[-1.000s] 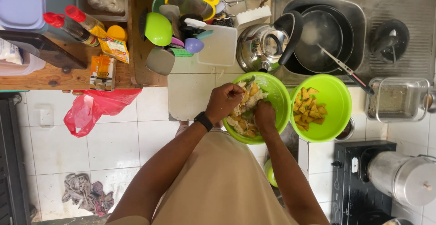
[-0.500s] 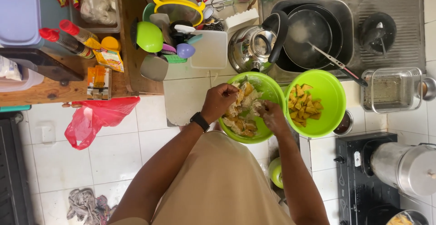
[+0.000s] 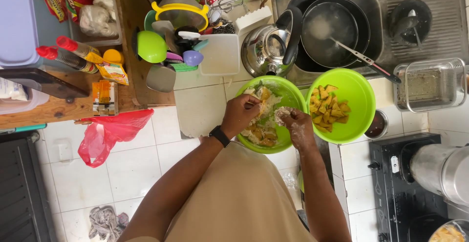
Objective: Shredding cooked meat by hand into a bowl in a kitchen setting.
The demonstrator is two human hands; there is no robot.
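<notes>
Right hand (image 3: pixel 297 123) lifted, floury, lumpy.

Both hands, left hand (image 3: pixel 240 115) and right hand (image 3: pixel 296 123), work floury pieces in a green bowl (image 3: pixel 288 94) beside a kettle (image 3: pixel 266 49).

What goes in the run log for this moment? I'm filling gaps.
left hand: in near bowl, on food | right hand: floury, over it | far bowl: yellow pieces

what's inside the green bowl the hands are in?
The near green bowl holds pale, floury-coated food pieces with yellowish chunks. The left hand and coated right hand cover the middle, so what lies under them and the bowl's bottom can't be seen.
</notes>
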